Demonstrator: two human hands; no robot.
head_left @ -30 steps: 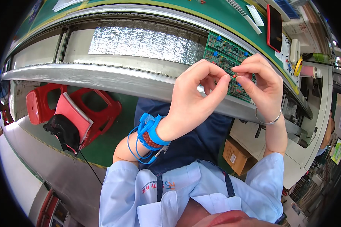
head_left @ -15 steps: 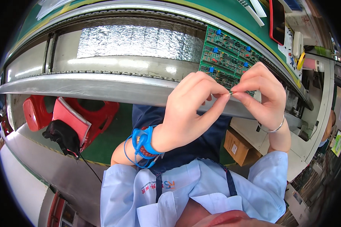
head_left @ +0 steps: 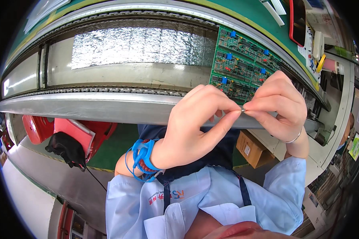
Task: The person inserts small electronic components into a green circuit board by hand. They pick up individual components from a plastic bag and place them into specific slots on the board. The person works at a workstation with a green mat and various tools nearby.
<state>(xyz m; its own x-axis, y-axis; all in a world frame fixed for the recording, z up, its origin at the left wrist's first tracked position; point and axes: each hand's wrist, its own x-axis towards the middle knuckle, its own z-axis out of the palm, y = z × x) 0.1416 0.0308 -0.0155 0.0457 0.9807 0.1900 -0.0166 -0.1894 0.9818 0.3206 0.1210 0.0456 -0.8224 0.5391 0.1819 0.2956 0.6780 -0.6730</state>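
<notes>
Small part [head_left: 243, 110], with a thin, pale piece showing, is pinched between both hands just on the near side of the circuit board [head_left: 239, 65]; most of it is hidden by the fingertips, so its shape is hard to make out. Left hand [head_left: 195, 125] comes from the near left of the board, thumb and forefinger brought together on one end of the part with barely a gap between them, the other fingers curled behind. Right hand [head_left: 281, 107] is at the board's near right corner, covering some of it, its thumb and forefinger likewise closed to a fine pinch on the part's other end. A blue wrist strap [head_left: 145, 153] circles the left wrist, and a thin metal bangle [head_left: 293, 138] the right. The green board carries blue blocks and a few red bits among many dark parts. To its left lies a crinkled foil sheet [head_left: 139, 44], and along its near side runs a metal rail [head_left: 107, 106]. Beyond its far right side is a phone [head_left: 298, 22] with a red edge. Below the board, nearer the person, stands a cardboard box [head_left: 254, 149]; well to the board's near left are a red stool [head_left: 38, 128] and a black bag [head_left: 68, 147].
</notes>
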